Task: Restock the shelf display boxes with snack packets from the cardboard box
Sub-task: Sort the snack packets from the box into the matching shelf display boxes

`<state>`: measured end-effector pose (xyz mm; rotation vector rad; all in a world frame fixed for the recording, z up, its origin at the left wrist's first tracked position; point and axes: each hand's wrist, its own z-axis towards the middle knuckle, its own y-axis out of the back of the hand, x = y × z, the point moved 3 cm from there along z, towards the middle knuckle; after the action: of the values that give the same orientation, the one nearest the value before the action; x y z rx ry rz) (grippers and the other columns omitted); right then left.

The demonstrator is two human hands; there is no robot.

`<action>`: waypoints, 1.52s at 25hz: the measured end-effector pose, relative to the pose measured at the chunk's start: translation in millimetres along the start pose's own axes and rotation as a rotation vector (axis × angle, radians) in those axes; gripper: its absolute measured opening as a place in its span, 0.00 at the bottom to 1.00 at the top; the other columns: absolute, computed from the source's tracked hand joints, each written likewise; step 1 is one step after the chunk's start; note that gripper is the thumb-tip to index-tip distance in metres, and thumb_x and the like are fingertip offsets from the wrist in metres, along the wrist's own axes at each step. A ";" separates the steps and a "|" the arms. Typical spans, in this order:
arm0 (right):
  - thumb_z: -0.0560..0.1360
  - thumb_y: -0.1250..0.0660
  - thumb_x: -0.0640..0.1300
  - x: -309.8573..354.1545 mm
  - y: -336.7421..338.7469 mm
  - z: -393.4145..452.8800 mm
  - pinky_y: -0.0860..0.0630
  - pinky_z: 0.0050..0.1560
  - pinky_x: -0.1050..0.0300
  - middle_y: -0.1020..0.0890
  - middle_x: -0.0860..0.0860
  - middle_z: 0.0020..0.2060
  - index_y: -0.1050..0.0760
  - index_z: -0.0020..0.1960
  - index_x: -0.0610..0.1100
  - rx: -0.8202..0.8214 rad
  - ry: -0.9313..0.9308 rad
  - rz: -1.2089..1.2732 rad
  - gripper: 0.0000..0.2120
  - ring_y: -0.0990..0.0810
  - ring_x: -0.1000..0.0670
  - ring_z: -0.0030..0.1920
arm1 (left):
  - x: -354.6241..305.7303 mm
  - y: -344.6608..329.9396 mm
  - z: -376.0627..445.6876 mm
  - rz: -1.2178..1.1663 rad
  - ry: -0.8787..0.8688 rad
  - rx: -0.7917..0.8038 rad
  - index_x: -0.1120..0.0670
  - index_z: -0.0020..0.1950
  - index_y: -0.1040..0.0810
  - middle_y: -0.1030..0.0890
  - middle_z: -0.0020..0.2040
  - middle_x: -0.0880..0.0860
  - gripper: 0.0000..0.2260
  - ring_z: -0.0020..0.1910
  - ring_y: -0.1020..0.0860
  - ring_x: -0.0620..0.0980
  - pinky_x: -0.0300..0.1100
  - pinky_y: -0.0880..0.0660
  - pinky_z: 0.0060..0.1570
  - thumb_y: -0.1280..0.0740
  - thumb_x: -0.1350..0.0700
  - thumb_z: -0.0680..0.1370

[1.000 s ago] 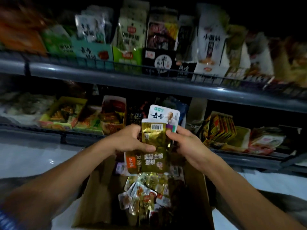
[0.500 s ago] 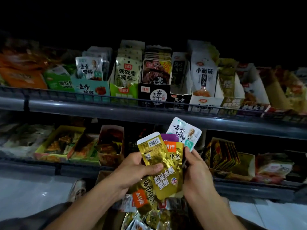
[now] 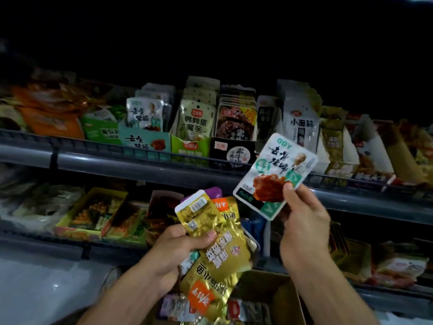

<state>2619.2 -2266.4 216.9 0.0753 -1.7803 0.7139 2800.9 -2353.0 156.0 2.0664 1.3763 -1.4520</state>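
My left hand grips a fanned stack of gold snack packets, with a purple and an orange one behind. My right hand pinches a single white and green packet by its lower edge and holds it up, apart from the stack. The open cardboard box sits below my hands with several loose packets inside. On the upper shelf stands a teal display box whose packets carry the same print as the white and green one.
The upper shelf rail carries a row of display boxes: green, black, white and more to the right. A lower shelf holds a yellow tray and other snack boxes. Pale floor lies at the lower left.
The view has tilted up toward the upper shelf. My right hand pulled the white and green packet out of the stack and lifted it up and right. My left hand keeps the gold packets.
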 end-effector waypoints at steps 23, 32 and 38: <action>0.79 0.34 0.45 -30.6 -267.6 28.9 0.20 0.47 0.52 0.15 0.48 0.47 0.20 0.58 0.45 0.571 0.825 -1.210 0.09 0.19 0.50 0.42 | -50.1 54.8 0.8 -0.522 -0.117 -0.373 0.58 0.52 0.26 0.16 0.48 0.58 0.18 0.45 0.17 0.59 0.48 0.23 0.39 0.21 0.56 0.69; 0.67 0.26 0.55 -42.5 -49.4 -31.6 0.20 0.49 0.59 0.17 0.58 0.55 0.28 0.64 0.60 0.644 -0.059 -0.627 0.26 0.17 0.56 0.54 | -32.5 19.6 14.1 -0.448 -0.136 -0.243 0.54 0.57 0.21 0.13 0.47 0.56 0.21 0.48 0.15 0.58 0.57 0.19 0.49 0.21 0.56 0.66; 0.72 0.26 0.38 -44.5 -8.1 -32.9 0.18 0.45 0.46 0.15 0.52 0.52 0.28 0.63 0.60 0.746 -0.341 -0.512 0.26 0.15 0.48 0.50 | -16.4 -13.8 15.7 -0.329 -0.127 0.012 0.57 0.62 0.21 0.15 0.53 0.60 0.30 0.49 0.15 0.59 0.51 0.19 0.44 0.20 0.63 0.60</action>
<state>2665.6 -2269.9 185.8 1.1668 -1.6084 0.9796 2779.7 -2365.2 166.4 1.7794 1.7171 -1.6873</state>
